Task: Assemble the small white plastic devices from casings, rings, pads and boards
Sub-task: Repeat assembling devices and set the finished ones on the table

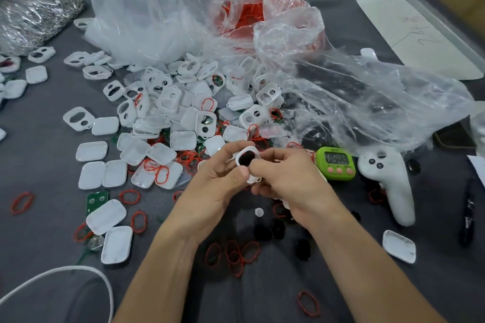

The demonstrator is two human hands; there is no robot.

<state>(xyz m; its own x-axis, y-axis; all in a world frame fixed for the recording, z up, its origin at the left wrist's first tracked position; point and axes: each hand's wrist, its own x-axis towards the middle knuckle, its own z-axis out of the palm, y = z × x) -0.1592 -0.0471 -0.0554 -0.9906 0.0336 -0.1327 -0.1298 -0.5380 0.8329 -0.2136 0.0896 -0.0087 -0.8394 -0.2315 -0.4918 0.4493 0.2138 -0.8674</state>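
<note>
My left hand (pixel 223 176) and my right hand (pixel 286 178) meet at the table's middle, both curled round one small white casing (pixel 254 179). A black pad (pixel 246 158) fills its large opening. My right thumb and forefinger pinch the casing's lower part; my left fingers wrap its top. Behind the hands lies a heap of white casings (pixel 168 102) mixed with red rings (pixel 160 170) and green boards (pixel 96 199). Loose black pads (pixel 263 233) and red rings (pixel 232 254) lie below my wrists.
Crumpled clear plastic bags (pixel 328 81) cover the back and right. A green timer (pixel 336 164) and a white controller (pixel 388 183) sit right of my hands. A black pen (pixel 468 212), a white cable (pixel 63 273) and a bag of metal rings (pixel 34 18) lie around.
</note>
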